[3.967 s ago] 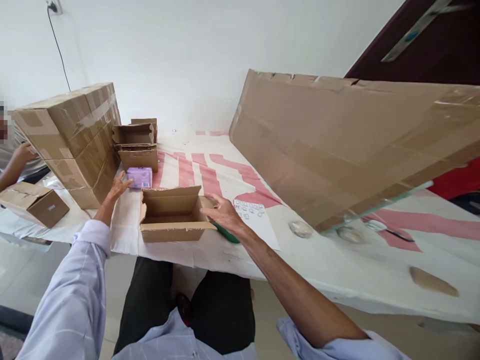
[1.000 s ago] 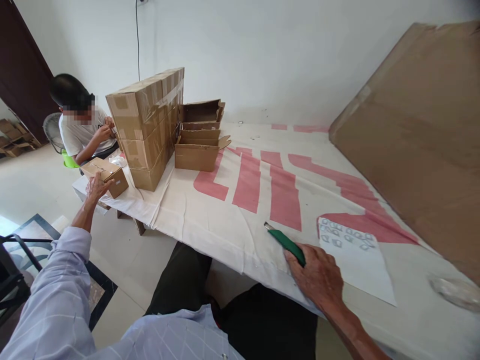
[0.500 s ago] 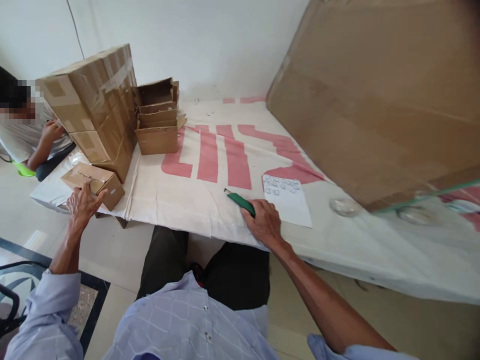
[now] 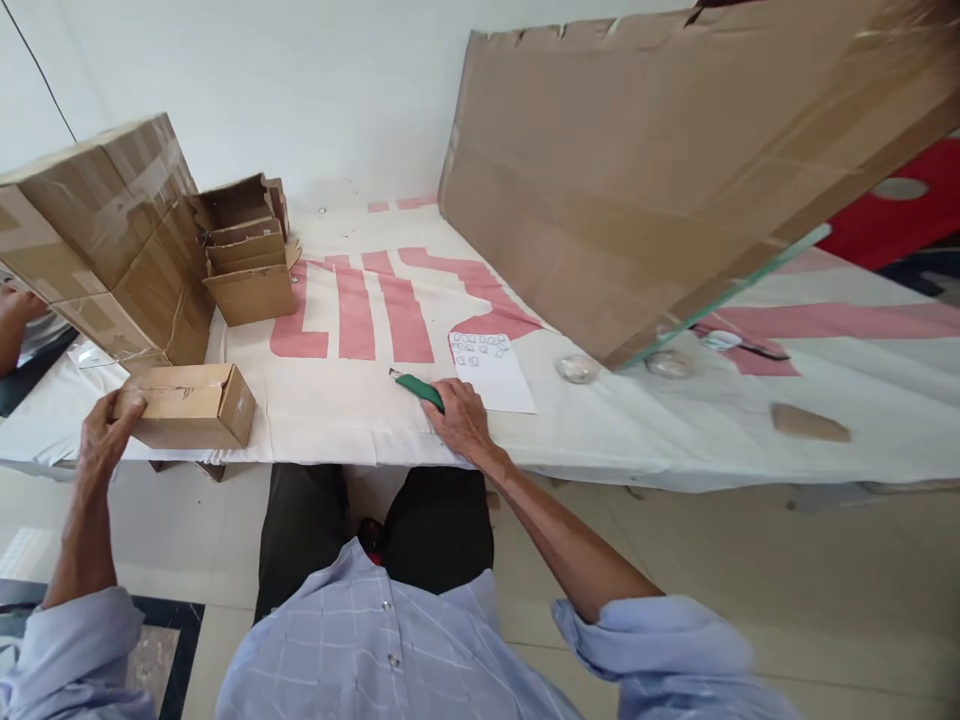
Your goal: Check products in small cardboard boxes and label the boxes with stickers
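A small closed cardboard box [image 4: 193,408] lies near the table's front edge at the left. My left hand [image 4: 109,430] grips its left end, thumb over the top edge and the other fingers partly hidden against the side. In my right hand [image 4: 461,415] is a green box cutter [image 4: 420,388]; its tip points up and to the left, and the hand rests on the cloth. Just beyond that hand lies a white sheet of paper [image 4: 501,385] with rows of small marks.
Taped cartons [image 4: 112,240] are stacked at the left, beside several opened small boxes [image 4: 251,295]. A large cardboard sheet [image 4: 630,170] leans over the right side, with two clear round objects, one a tape-like roll [image 4: 577,369], below it. Someone's arm [image 4: 16,315] shows at the far left.
My left hand has moved from the top of the small box to its left end, and the box has turned. The view has swung right; the box cutter stays in my right hand.
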`<action>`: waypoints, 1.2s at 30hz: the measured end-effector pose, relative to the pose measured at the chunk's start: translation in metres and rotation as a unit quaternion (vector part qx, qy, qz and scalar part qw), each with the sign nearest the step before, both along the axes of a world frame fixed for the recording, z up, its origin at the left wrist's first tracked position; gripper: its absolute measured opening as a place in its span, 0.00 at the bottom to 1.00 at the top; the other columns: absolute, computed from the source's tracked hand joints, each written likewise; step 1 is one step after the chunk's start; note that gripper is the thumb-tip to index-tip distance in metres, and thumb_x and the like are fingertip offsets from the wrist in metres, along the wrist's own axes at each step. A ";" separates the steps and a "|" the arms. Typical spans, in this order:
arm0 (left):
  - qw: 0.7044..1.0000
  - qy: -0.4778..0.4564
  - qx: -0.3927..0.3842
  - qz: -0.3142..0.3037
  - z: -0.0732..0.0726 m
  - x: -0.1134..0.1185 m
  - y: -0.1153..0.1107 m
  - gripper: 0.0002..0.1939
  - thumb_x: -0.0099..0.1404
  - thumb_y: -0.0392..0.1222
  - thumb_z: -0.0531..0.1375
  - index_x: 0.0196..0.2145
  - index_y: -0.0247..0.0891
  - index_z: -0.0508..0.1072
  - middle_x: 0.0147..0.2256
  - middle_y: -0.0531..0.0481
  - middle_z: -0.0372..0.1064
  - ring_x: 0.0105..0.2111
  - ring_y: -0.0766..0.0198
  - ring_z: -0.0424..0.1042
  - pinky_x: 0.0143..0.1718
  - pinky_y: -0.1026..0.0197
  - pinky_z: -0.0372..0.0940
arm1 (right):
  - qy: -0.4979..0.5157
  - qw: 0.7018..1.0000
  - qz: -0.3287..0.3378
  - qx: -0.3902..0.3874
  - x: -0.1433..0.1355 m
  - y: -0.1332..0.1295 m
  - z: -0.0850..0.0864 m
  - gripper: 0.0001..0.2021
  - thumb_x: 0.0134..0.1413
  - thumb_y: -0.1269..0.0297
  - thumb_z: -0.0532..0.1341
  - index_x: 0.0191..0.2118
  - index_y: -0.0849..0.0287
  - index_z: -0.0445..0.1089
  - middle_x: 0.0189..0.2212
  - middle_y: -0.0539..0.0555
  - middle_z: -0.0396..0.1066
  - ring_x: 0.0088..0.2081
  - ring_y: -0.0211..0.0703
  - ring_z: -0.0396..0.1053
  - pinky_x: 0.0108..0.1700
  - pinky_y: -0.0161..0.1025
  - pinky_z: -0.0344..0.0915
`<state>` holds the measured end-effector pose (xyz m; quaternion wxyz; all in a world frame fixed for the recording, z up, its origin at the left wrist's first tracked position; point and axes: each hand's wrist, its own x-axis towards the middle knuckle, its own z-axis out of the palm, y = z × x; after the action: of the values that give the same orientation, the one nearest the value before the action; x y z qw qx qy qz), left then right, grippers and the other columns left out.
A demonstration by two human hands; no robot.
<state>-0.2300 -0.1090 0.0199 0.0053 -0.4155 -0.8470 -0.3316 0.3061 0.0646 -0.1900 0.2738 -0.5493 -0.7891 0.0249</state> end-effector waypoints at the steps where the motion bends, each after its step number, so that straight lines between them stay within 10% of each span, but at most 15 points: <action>1: 1.000 -0.005 0.006 0.007 -0.003 0.003 0.001 0.34 0.57 0.65 0.64 0.54 0.42 0.78 0.46 0.45 0.82 0.50 0.35 0.79 0.47 0.37 0.79 | 0.000 1.000 0.002 0.002 0.000 0.000 0.000 0.12 0.68 0.62 0.59 0.52 0.59 0.72 0.51 0.65 0.75 0.49 0.59 0.66 0.49 0.49 0.62; 5: 0.999 -0.039 -0.002 0.007 -0.014 0.029 -0.002 0.38 0.57 0.62 0.65 0.60 0.39 0.76 0.54 0.40 0.80 0.55 0.39 0.78 0.57 0.40 0.75 | -0.001 1.000 0.005 0.013 0.000 0.001 -0.002 0.11 0.68 0.62 0.59 0.51 0.59 0.72 0.51 0.64 0.75 0.49 0.58 0.67 0.49 0.48 0.63; 19: 0.971 -0.144 0.004 -0.189 -0.038 0.133 0.017 0.40 0.54 0.67 0.67 0.58 0.43 0.71 0.52 0.39 0.78 0.42 0.47 0.81 0.38 0.50 0.76 | 0.014 1.000 0.009 0.014 -0.002 -0.002 0.001 0.10 0.67 0.63 0.58 0.50 0.59 0.72 0.48 0.64 0.74 0.48 0.58 0.67 0.49 0.49 0.63; 31: 0.932 -0.269 0.091 -0.225 -0.030 0.117 0.043 0.35 0.50 0.67 0.75 0.45 0.40 0.73 0.65 0.35 0.70 0.60 0.40 0.75 0.46 0.52 0.77 | 0.062 0.997 0.008 0.047 -0.004 0.001 -0.006 0.16 0.67 0.62 0.59 0.56 0.60 0.74 0.51 0.65 0.76 0.49 0.59 0.70 0.49 0.50 0.67; 36: 0.943 -0.257 0.138 -0.162 -0.036 0.097 0.065 0.34 0.58 0.70 0.68 0.46 0.37 0.75 0.56 0.36 0.76 0.52 0.48 0.78 0.41 0.57 0.76 | 0.094 0.994 0.029 0.055 0.000 0.000 -0.002 0.16 0.70 0.59 0.59 0.57 0.58 0.74 0.51 0.64 0.76 0.51 0.60 0.72 0.49 0.52 0.69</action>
<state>-0.1333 -0.0442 -0.0162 -0.2096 -0.4432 -0.6866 -0.5368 0.3059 0.0645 -0.1923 0.3761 -0.5054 -0.7755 0.0410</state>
